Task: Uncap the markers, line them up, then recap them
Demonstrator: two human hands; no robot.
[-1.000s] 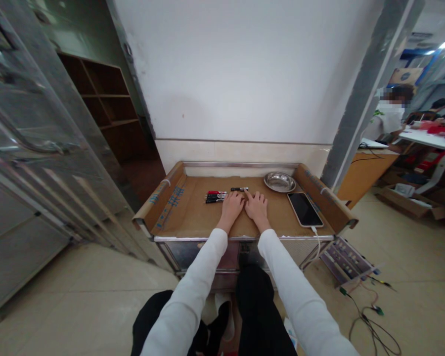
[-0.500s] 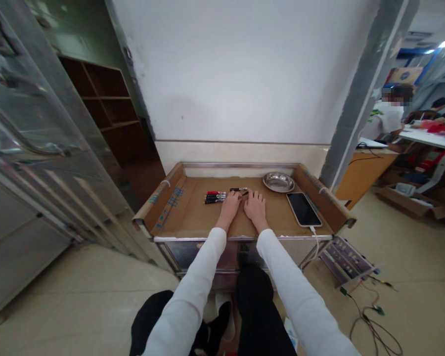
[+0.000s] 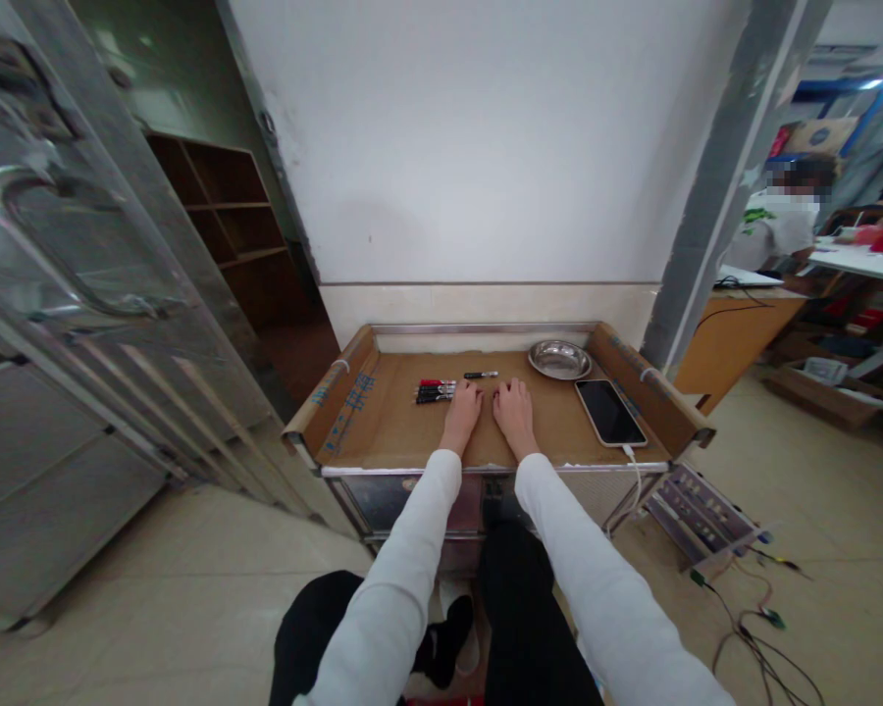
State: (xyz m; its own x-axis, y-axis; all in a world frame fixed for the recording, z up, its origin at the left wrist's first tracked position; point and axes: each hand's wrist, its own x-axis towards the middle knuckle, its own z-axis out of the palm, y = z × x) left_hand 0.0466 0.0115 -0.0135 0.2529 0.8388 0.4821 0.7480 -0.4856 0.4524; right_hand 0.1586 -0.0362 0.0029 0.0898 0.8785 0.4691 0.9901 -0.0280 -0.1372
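Left hand (image 3: 462, 413) flat on cardboard tray (image 3: 383, 431), palm down, fingers spread, grasping nothing; fingertips touching pens (image 3: 434, 391) near far edge, left of centre. Right hand (image 3: 513, 412) flat alongside, released. Single pen (image 3: 480, 375) just beyond fingertips. Bowl (image 3: 559, 359) at far right corner, phone (image 3: 610, 412) along right edge.

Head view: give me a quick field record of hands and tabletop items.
left hand: flat on the cardboard-lined table, empty, fingertips beside the bundle of pens
right hand: flat on the cardboard, empty, close beside the left
single pen: lies apart, beyond both hands
steel bowl: far right corner
phone: face up at right, cable attached
background: a person seated at a desk, far right
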